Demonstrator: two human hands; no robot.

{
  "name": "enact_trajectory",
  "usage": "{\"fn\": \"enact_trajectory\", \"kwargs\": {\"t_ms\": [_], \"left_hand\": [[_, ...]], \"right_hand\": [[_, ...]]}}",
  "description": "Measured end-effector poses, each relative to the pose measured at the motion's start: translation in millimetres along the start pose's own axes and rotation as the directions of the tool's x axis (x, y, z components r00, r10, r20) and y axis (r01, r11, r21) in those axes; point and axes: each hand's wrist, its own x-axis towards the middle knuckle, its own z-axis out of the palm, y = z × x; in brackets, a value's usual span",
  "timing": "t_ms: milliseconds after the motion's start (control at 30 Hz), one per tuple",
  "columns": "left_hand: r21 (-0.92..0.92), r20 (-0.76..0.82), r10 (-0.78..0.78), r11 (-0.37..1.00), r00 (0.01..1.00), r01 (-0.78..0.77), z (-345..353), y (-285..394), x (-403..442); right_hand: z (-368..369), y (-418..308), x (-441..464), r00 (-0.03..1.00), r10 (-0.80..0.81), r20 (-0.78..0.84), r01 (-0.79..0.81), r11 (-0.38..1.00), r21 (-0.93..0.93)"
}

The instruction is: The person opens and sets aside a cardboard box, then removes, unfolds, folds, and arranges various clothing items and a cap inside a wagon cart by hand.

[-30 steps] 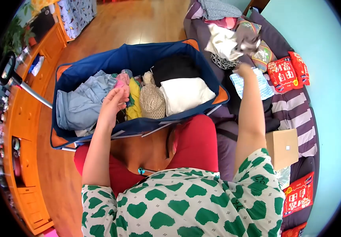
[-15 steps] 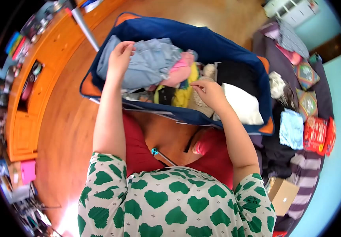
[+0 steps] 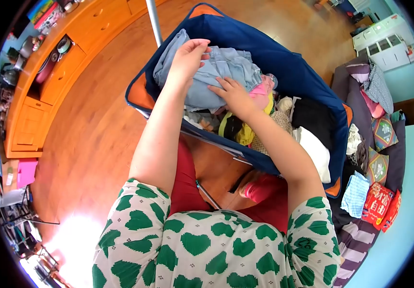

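Denim clothing [image 3: 200, 96], light-blue and crumpled, lies beneath a loosely curled left hand [image 3: 189, 58] and, apart, a spread-fingered right hand [image 3: 236, 99].

Blue hamper [image 3: 288, 65] in front of me, light-blue denim [image 3: 238, 62] heaped in its left end. Right hand [image 3: 237, 98] is at the denim, fingers spread, left hand [image 3: 191, 60] loosely bent over it. Black cloth [image 3: 312, 117] and white cloth [image 3: 316, 153] fill the hamper's right end, wooden cabinet [image 3: 36, 122] off to its left.
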Motion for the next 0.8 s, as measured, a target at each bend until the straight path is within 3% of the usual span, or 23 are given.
{"fn": "enact_trajectory", "kwargs": {"t_ms": [133, 167, 267, 300, 400, 433, 500, 600, 667, 700, 733, 800], "left_hand": [[0.040, 0.029, -0.005, 0.999, 1.000, 0.004, -3, 0, -2], [0.041, 0.027, -0.001, 0.999, 1.000, 0.000, -4, 0, -2], [-0.017, -0.001, 0.080, 0.997, 0.997, -0.080, -3, -3, -1], [-0.049, -0.017, 0.120, 0.991, 0.993, -0.121, -1, -3, -1], [-0.190, -0.094, 0.367, 0.906, 0.925, -0.379, 5, 7, -7], [-0.217, -0.080, 0.377, 0.897, 0.923, -0.385, 10, 14, -13], [-0.102, 0.039, 0.473, 0.878, 0.880, -0.467, 25, 17, -25], [0.007, 0.098, 0.590, 0.805, 0.802, -0.593, 61, 9, -48], [-0.016, 0.133, 0.652, 0.754, 0.746, -0.657, 84, 2, -75], [0.075, 0.194, 0.736, 0.649, 0.649, -0.757, 89, -7, -81], [-0.005, 0.247, 0.797, 0.569, 0.551, -0.822, 97, -10, -90], [0.168, 0.427, 0.780, 0.429, 0.458, -0.887, 118, 0, -121]], "right_hand": [[-7, 22, 5, 0.995, 0.081, 0.049, -0.094, 0.915, 0.391], [-14, 26, 3, 0.995, 0.095, -0.004, -0.081, 0.869, 0.488], [-43, 35, -4, 0.936, 0.340, 0.089, -0.285, 0.589, 0.756], [-69, 29, -16, 0.848, 0.473, 0.238, -0.454, 0.417, 0.788], [-90, 34, -54, 0.783, 0.612, 0.108, -0.321, 0.249, 0.914], [-100, 29, -68, 0.750, 0.649, 0.129, -0.294, 0.153, 0.943], [-127, 13, -96, 0.678, 0.712, 0.182, -0.219, -0.040, 0.975], [-158, -1, -135, 0.547, 0.820, 0.168, -0.145, -0.106, 0.984], [-178, -7, -157, 0.460, 0.882, 0.104, -0.121, -0.054, 0.991], [-187, -9, -167, 0.415, 0.907, 0.070, -0.108, -0.027, 0.994], [-194, -10, -176, 0.370, 0.928, 0.034, -0.095, 0.001, 0.995], [-203, -11, -189, 0.318, 0.947, -0.054, -0.043, 0.072, 0.996]]}}
